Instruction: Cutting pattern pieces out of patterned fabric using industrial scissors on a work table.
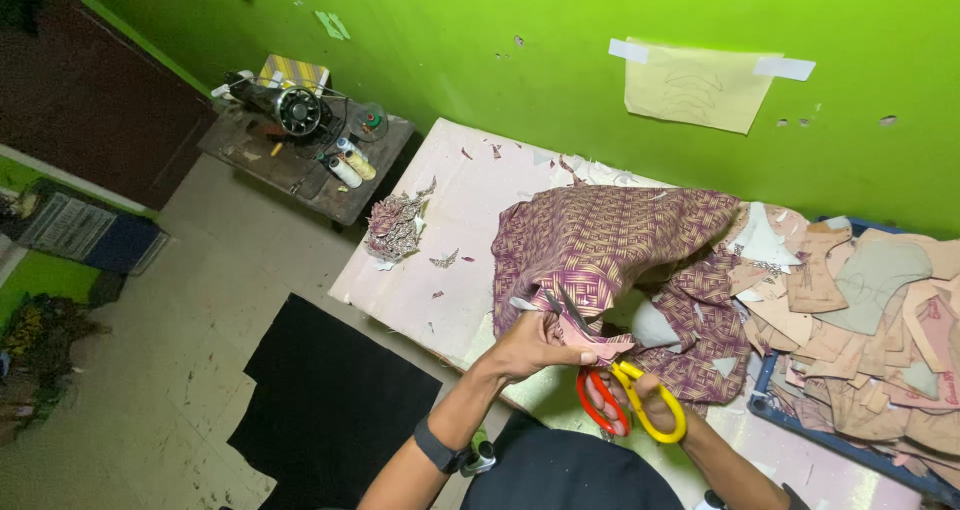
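Scissors (622, 395) with one red and one yellow handle loop sat in the right hand (640, 400), whose grip was closed through the loops, fingers threaded inside them; the blades pointed up and away toward the left hand, parted a little at a small piece of patterned cloth (590, 335). That piece lay just in front of the person, over the near edge of the pale pink tabletop (450, 260). The left hand (530, 348) had its grip pinched shut on the same piece, thumb and fingers pressing it right beside the blades. A dark band circled the left wrist. Behind the hands a larger heap of purple and tan woven-pattern fabric (610, 240) was spread across the tabletop, touching the piece being held. To the right, a thick pile of cut tan and grey shapes (870, 310) filled a blue tray (800, 425). A small mound of trimmed scraps (395, 228) rested near the far left corner of the tabletop, well apart from the hands. Beyond it stood a black sewing machine (290, 108) on a dark wooden stand, with thread cones beside it. A paper pattern sheet (695, 85) was taped to the green wall, and a black mat (330, 400) lay on the floor to the left.
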